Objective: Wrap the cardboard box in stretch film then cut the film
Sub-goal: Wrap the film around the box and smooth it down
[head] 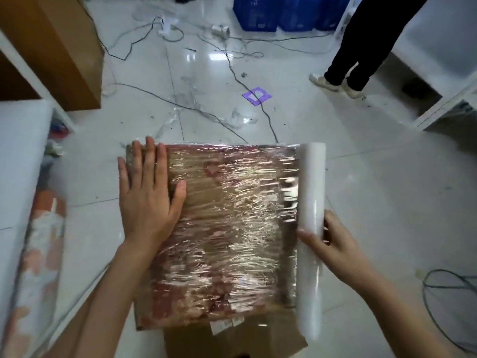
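On the glossy white tiled floor [361, 177], just beyond a plain brown carton [232, 339], sits the flat brown cardboard box [216, 228], its top face already covered by wrinkled, shiny clear stretch film [232, 192]. Along the box's right edge lies the white cylindrical film roll [311, 202], with the sheet running straight from it across the top.

Near the box's far left corner, the left hand [148, 200] lies palm down with straight fingers spread and the thumb angled toward the box's middle; it holds nothing and seems to pin the film and steady the box so the sheet can be drawn taut. Its forearm reaches in from below the box's left side.

Beside the box's right edge, the right hand [333, 244] grips the roll about midway along its length, thumb across the front and fingers curled behind, probably to control unrolling and carry the roll down over that edge. Its wrist angles in from the near right of the box.

Beyond the box, dark cables [240, 81] trail across the floor.
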Demonstrator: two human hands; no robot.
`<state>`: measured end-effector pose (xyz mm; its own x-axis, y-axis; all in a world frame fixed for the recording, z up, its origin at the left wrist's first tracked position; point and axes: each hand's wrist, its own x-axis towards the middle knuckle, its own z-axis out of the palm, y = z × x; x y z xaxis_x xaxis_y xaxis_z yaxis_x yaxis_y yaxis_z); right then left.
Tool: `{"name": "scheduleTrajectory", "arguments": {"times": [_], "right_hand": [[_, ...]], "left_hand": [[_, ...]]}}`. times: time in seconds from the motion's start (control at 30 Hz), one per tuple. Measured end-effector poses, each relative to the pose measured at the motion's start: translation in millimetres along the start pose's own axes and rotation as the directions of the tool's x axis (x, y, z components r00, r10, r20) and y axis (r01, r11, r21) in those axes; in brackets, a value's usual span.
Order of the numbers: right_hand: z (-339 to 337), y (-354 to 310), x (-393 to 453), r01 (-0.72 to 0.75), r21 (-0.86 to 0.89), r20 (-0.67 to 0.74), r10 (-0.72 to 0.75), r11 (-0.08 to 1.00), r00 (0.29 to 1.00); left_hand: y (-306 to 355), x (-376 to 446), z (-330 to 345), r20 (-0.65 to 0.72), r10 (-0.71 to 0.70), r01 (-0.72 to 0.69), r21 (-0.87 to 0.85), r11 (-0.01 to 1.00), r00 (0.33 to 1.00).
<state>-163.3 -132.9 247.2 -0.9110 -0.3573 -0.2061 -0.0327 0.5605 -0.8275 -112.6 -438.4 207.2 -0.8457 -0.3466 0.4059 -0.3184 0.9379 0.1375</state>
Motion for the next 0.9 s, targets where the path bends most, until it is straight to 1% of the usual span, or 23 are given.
{"name": "scheduleTrajectory", "arguments": {"times": [0.07,0.13,0.17,0.2,0.3,0.37,0.47,0.53,0.57,0.67,0.7,0.77,0.83,0.9], "right_hand": [[-2.3,9.2,1.8,-0.005,-0.059,-0.094,0.000,0.998,0.996],[-2.8,20.2,8.8,-0.023,-0.195,-0.203,-0.017,0.981,0.979],[-1.7,24.7,12.0,-0.023,-0.226,-0.234,-0.032,0.974,0.972],[0.2,29.0,15.2,-0.019,-0.207,-0.236,-0.031,0.978,0.971],[6.6,38.2,22.4,-0.019,0.015,-0.168,0.021,1.000,0.986],[7.5,41.3,25.5,-0.016,0.075,-0.149,0.027,0.997,0.988],[7.6,41.9,29.0,-0.005,0.087,-0.188,0.021,0.996,0.982],[8.5,39.6,29.5,-0.001,0.084,-0.202,0.018,0.996,0.979],[8.8,38.2,29.5,-0.003,0.083,-0.191,0.019,0.997,0.981],[8.3,36.7,27.8,-0.004,0.089,-0.155,0.018,0.996,0.988],[8.2,37.6,27.2,0.005,0.083,-0.151,0.008,0.997,0.989],[6.5,38.0,27.2,0.014,0.063,-0.144,-0.005,0.998,0.990],[2.8,37.8,30.2,0.003,0.067,-0.093,0.003,0.998,0.996],[-2.8,37.7,33.2,-0.040,0.177,0.009,0.039,0.983,0.999]], "left_hand": [[1.9,1.4,0.4,-0.002,0.002,-0.002,0.008,1.000,1.000],[1.1,0.5,0.2,-0.003,0.000,0.000,0.015,1.000,1.000],[0.2,-1.0,0.0,-0.004,-0.002,0.002,0.016,1.000,1.000],[-0.8,-2.6,0.1,-0.008,-0.004,0.004,0.017,1.000,1.000],[-3.3,-4.4,0.7,-0.009,-0.010,0.010,0.015,1.000,1.000],[-3.1,-2.5,1.0,-0.001,-0.015,0.015,0.014,1.000,1.000],[6.7,1.6,-5.8,-0.002,-0.043,0.043,0.066,0.997,0.999],[29.9,-2.3,-11.1,-0.036,-0.059,0.062,0.091,0.994,0.998],[46.8,-7.4,-11.1,-0.044,-0.023,0.026,0.067,0.997,0.999],[94.7,-26.9,8.8,0.012,0.187,-0.186,-0.031,0.982,0.982],[102.5,-31.3,18.0,0.026,0.213,-0.213,-0.027,0.977,0.977],[105.9,-33.4,31.7,0.045,0.194,-0.194,-0.010,0.981,0.980],[103.1,-31.8,35.5,0.053,0.184,-0.183,-0.017,0.983,0.982],[101.2,-28.4,32.7,0.045,0.183,-0.183,-0.023,0.983,0.982]]}}
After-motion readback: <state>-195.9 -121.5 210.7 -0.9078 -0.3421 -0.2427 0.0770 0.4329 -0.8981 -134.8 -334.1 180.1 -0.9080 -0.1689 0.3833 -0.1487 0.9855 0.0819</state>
